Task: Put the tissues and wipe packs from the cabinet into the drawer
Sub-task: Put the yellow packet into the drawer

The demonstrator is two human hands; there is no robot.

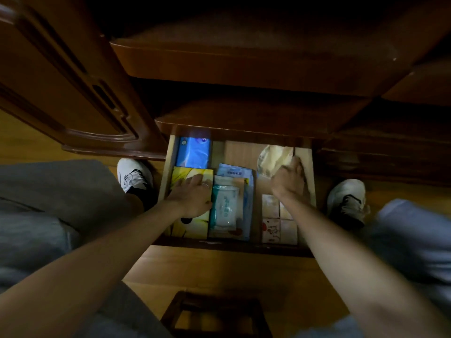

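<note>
Left hand (192, 193) lies flat, fingers straight, on yellow tissue pack (189, 176) (drawer (168, 164) center-frame). Right hand (289, 179) grips beige pack (273, 158), upper right w/ fingers curled.

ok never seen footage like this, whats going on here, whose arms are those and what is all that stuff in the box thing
There is no machine here. A person wears a camera on the head, looking down, so the two bare arms are their own. The box is an open wooden drawer pulled out of a dark cabinet.

The left hand lies flat, fingers straight, on a yellow tissue pack. Behind that lies a blue pack. In the middle sits a pale green-edged wipe pack on top of other packs. At the front right are small printed tissue packs.

The right hand grips a pale cream pack at the back right of the drawer. The white shoes on either side are the person's feet.
</note>
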